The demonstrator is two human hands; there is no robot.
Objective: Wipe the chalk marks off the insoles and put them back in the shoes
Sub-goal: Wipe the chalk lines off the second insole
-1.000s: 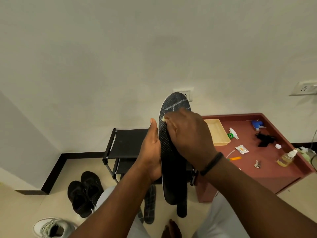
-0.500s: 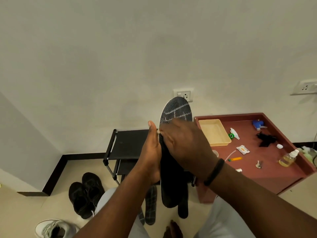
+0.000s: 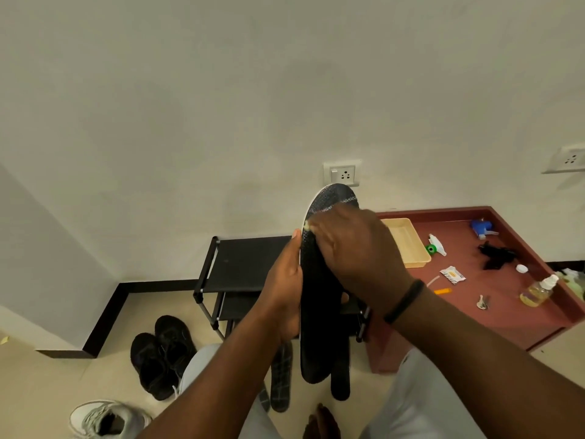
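A bare foot [image 3: 321,421] shows at six o'clock, with pale trousers [image 3: 421,403] on either side. Just above, two more insoles [image 3: 280,380] lie on the floor, one with a chalk grid, one plain dark. At seven o'clock sit a grey sneaker [image 3: 104,418] and, beyond it, a pair of black shoes [image 3: 163,354].

In the middle, the left hand [image 3: 285,289] grips a black insole [image 3: 316,327] by its left edge, thumb up along the rim, holding it upright with the toe end at twelve o'clock. The right hand [image 3: 354,248] lies over its upper face, fingers curled and pinching a small pale wad [image 3: 306,224] against the insole's left rim; a black band [image 3: 403,301] circles the wrist. White chalk lines [image 3: 343,201] remain on the toe end above the fingers.

Behind stands a black shoe rack [image 3: 243,264]. At three o'clock a red table [image 3: 506,299] carries a yellow tray [image 3: 406,240], a bottle [image 3: 538,289] and small items. A wall socket [image 3: 342,173] sits at twelve o'clock.
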